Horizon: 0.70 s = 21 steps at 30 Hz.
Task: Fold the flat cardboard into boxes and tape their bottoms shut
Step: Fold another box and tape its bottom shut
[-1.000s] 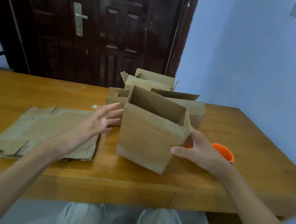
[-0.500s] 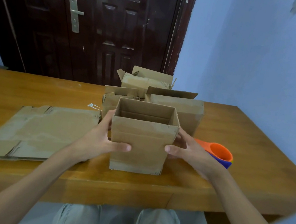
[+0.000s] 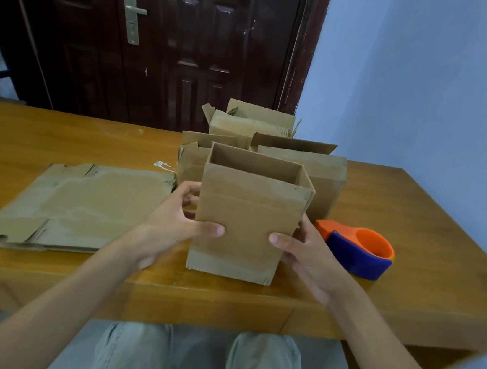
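An open-topped cardboard box (image 3: 247,216) stands upright near the front edge of the wooden table (image 3: 56,135). My left hand (image 3: 175,222) grips its left side, thumb across the front face. My right hand (image 3: 304,251) grips its right side the same way. A stack of flat cardboard (image 3: 78,206) lies to the left of the box. An orange and blue tape dispenser (image 3: 360,252) sits just right of my right hand. Folded boxes (image 3: 300,164) stand behind the held box.
A dark wooden door (image 3: 168,41) stands behind the table and a pale blue wall (image 3: 433,101) runs along the right. A white scrap (image 3: 162,165) lies on the table near the flat cardboard. My knees (image 3: 200,361) show below the table's front edge.
The box went from tilted, held by my right hand alone, to upright on the table. My left hand came off the flat cardboard and took hold of the box's left side.
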### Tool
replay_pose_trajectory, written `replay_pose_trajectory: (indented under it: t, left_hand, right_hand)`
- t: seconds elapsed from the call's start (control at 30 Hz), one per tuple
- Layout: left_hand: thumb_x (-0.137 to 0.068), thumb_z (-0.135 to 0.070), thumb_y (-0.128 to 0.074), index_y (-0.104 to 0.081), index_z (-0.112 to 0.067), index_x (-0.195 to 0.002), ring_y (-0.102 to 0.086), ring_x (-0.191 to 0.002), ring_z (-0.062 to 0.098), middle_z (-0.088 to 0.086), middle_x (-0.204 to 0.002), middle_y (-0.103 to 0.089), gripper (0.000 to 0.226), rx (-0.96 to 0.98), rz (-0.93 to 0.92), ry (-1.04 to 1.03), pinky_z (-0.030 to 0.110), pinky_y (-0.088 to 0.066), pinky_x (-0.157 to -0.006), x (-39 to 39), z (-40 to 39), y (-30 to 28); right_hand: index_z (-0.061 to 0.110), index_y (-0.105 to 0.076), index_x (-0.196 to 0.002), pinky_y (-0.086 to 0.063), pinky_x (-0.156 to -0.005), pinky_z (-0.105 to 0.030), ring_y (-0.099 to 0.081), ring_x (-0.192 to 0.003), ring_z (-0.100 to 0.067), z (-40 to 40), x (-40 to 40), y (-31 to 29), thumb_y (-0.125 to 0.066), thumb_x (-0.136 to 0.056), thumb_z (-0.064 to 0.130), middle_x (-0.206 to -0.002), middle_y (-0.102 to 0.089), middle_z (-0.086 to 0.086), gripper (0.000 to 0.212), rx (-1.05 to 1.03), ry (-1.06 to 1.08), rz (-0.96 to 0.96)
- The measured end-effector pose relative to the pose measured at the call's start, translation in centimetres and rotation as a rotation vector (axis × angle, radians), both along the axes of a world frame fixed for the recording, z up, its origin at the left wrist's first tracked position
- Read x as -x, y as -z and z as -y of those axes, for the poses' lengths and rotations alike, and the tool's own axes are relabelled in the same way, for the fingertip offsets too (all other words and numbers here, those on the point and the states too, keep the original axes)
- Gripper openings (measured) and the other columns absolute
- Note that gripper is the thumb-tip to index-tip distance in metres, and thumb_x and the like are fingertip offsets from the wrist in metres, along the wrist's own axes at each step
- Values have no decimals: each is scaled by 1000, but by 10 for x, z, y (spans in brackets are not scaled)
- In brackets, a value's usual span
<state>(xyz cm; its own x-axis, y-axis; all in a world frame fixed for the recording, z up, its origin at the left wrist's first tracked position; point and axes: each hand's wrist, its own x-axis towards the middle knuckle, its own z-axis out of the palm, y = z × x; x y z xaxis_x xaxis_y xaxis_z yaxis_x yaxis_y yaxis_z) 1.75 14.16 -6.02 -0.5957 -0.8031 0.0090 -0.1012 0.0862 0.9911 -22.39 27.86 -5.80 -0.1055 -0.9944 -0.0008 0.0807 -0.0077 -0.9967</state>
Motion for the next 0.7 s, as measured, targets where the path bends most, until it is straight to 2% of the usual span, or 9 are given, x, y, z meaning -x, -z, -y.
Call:
replay_pose_trajectory:
  t: [0.13, 0.3, 0.37, 0.47, 0.57, 0.63, 0.7]
  left_hand:
    - [-40, -53, -103, -52, -47, -133, -64, -124, 18, -10, -132, -67, 106, -12, -24, -31, 49, -57, -104, 1, -3, 8]
    - [-42, -44, -107, -51, -41, -140, -65, -126, 25, -2, -134, -68, 113, -77, -132, -30, 53, -56, -104, 2, -3, 16]
    - [-42, -45, -106, -51, -42, -140, -65, -124, 20, -5, -133, -68, 112, -27, -151, -35, 47, -60, -99, 3, -2, 10]
    - [-52, -35, -105, -49, -46, -134, -64, -120, 11, -12, -128, -68, 100, 106, -122, -39, 33, -62, -90, 6, 1, 1]
    - [-55, -25, -99, -43, -49, -127, -61, -120, 7, -12, -129, -63, 95, 209, -63, -54, 21, -60, -84, 8, 4, -5]
    - [-55, -21, -98, -41, -52, -126, -60, -121, 6, -11, -131, -61, 97, 260, -35, -32, 17, -58, -83, 10, 5, -7]
    - [-59, -12, -98, -38, -53, -125, -60, -118, -3, -14, -129, -59, 98, 293, -11, -16, 12, -56, -80, 12, 4, -7]
  right_hand:
    - [28, -48, -146, -58, -101, -38, -66, -128, -20, -1, 0, 3, -75, -86, 10, -136, -70, 2, 68, -13, -1, -19]
    - [27, -47, -148, -57, -102, -38, -65, -129, -20, 3, -1, 3, -74, -86, 9, -137, -69, 1, 69, 10, -10, -37]
    - [26, -47, -149, -57, -101, -38, -64, -130, -20, 6, 1, 3, -75, -85, 10, -138, -69, 1, 71, 30, 17, -44]
    - [27, -43, -152, -54, -106, -38, -61, -133, -17, 8, 9, -5, -80, -83, 15, -142, -65, 3, 79, 56, 29, -141]
    - [28, -39, -153, -56, -97, -24, -60, -127, -1, 11, 12, -13, -85, -81, 19, -137, -64, 13, 85, 47, 26, -372]
    - [24, -36, -155, -55, -91, -16, -59, -124, 4, 14, 12, -14, -86, -83, 15, -138, -60, 10, 88, 46, 25, -458]
    - [20, -34, -157, -55, -92, -17, -59, -127, -1, 15, 14, -10, -87, -83, 15, -143, -59, 4, 91, 36, 18, -487]
